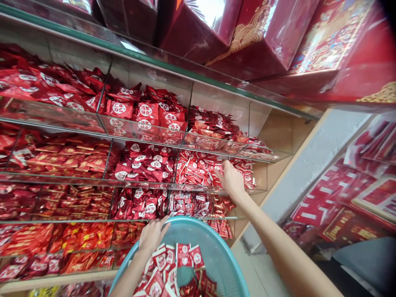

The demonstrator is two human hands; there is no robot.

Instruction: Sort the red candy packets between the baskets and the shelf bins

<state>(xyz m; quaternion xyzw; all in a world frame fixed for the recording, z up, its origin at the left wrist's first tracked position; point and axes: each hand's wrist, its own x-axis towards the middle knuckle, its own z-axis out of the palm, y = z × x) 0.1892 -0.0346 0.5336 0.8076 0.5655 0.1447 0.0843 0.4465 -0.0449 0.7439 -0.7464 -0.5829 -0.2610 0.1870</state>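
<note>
A teal plastic basket (229, 251) stands low in front of me, with several small red-and-white candy packets (154, 282) and some darker red ones inside. The fingers of my left hand (154, 236) are closed over the basket's far left rim. My right hand (231, 180) reaches over the front of a glass shelf compartment, beside small red packets (198, 169) with white labels. Its thumb and forefinger are apart with nothing visible between them; the other fingers are mostly hidden.
Glass shelves (142, 184) with upright dividers hold heaps of red packets. Large red gift boxes (253, 37) stand on the top shelf above my hands. A wooden side panel (274, 189) ends the shelving on the right. Red paper goods (321, 194) lie beyond it, above a tiled floor (258, 270).
</note>
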